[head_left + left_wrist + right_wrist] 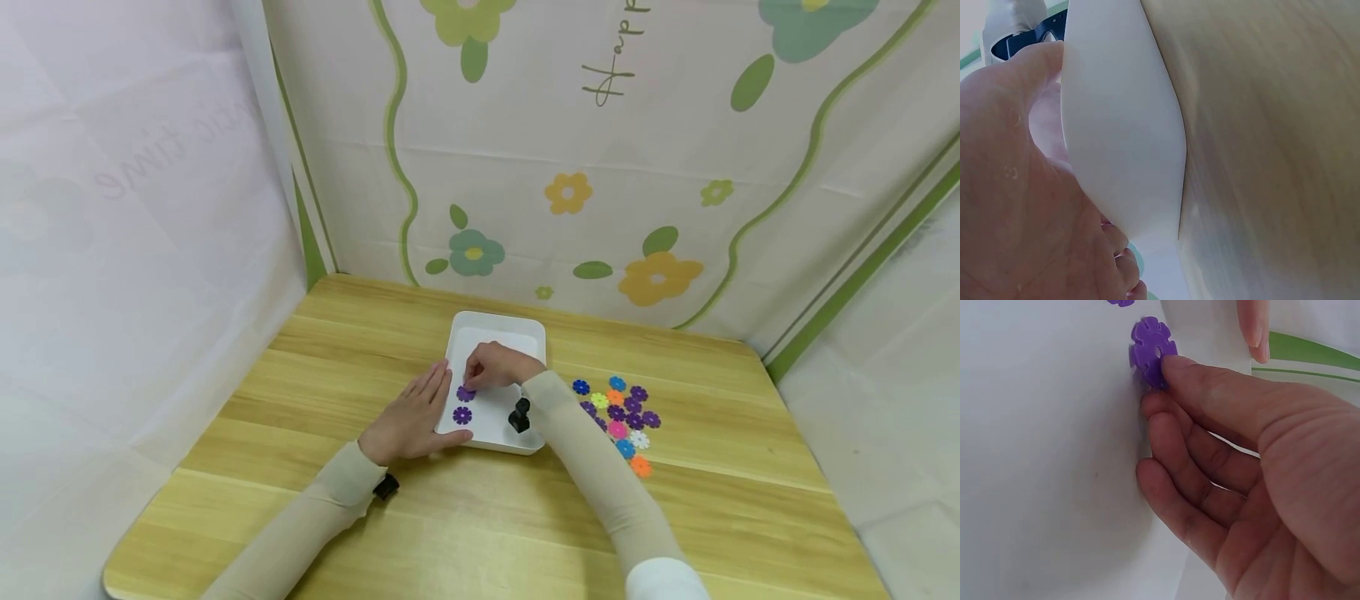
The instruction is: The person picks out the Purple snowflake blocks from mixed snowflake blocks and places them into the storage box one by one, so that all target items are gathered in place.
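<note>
A shallow white tray (498, 319) lies on the table. My right hand (498, 365) is over its left part, pinching a purple snowflake disc (1146, 345) between thumb and index finger. In the right wrist view, this notched disc is tilted close to the tray floor; whether it touches is unclear. Another purple snowflake disc (462, 415) lies flat in the tray, on the near side of the held one. My left hand (408, 423) rests against the tray's near left corner, fingers straight along the left side and thumb at the near rim. The left wrist view shows the tray's outer wall (1125, 125).
Right of the tray, several loose snowflake discs lie on the wooden table (720, 467), among them a pink disc (617, 429), a white disc (639, 439) and an orange disc (641, 466). A flower-printed curtain (517, 133) hangs behind the table.
</note>
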`<state>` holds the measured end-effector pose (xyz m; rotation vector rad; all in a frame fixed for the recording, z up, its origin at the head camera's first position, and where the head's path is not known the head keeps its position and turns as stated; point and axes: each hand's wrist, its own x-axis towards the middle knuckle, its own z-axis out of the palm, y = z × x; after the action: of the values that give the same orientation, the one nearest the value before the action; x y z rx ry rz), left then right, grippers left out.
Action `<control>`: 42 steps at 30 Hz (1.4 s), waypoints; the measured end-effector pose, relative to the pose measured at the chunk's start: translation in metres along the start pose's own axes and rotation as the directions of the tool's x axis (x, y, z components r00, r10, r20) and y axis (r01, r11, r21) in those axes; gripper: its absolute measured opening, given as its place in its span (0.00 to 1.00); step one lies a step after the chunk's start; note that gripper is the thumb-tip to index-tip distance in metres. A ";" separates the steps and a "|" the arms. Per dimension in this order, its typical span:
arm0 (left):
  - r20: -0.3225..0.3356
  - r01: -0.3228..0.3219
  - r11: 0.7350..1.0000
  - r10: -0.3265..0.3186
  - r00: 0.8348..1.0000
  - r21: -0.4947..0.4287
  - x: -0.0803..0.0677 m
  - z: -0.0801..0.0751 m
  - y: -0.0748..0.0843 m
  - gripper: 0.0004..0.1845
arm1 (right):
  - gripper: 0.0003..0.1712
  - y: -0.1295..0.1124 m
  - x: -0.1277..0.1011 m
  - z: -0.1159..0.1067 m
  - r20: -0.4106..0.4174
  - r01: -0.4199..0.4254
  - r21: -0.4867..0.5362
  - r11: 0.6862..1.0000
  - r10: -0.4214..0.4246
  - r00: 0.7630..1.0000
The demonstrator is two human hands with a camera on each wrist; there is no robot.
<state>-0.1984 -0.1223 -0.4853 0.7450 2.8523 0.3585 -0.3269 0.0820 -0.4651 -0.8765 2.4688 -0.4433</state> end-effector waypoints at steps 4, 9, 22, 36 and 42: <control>0.002 0.001 1.000 -0.001 1.000 0.003 0.001 0.000 0.001 0.61 | 0.04 0.000 -0.003 -0.003 -0.006 -0.022 -0.002 1.000 0.022 1.000; -0.015 -0.011 1.000 0.011 1.000 -0.002 0.001 0.001 0.000 0.61 | 0.03 0.002 -0.015 -0.010 -0.018 -0.002 -0.024 1.000 0.002 1.000; -0.007 -0.006 1.000 0.006 1.000 0.014 0.001 0.000 0.001 0.60 | 0.08 0.018 -0.081 -0.044 -0.032 0.069 -0.078 0.995 -0.071 0.997; -0.022 -0.039 0.999 0.038 0.999 -0.008 -0.001 0.003 0.000 0.59 | 0.09 0.060 -0.157 -0.034 -0.065 0.075 -0.144 0.987 -0.085 0.994; -0.026 -0.044 0.999 0.043 0.999 -0.013 -0.001 0.002 0.000 0.60 | 0.14 0.075 -0.179 -0.016 -0.055 0.093 -0.147 0.985 -0.102 0.993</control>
<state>-0.1972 -0.1227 -0.4868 0.8068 2.8587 0.3953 -0.2515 0.2571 -0.4267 -1.0611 2.5482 -0.3328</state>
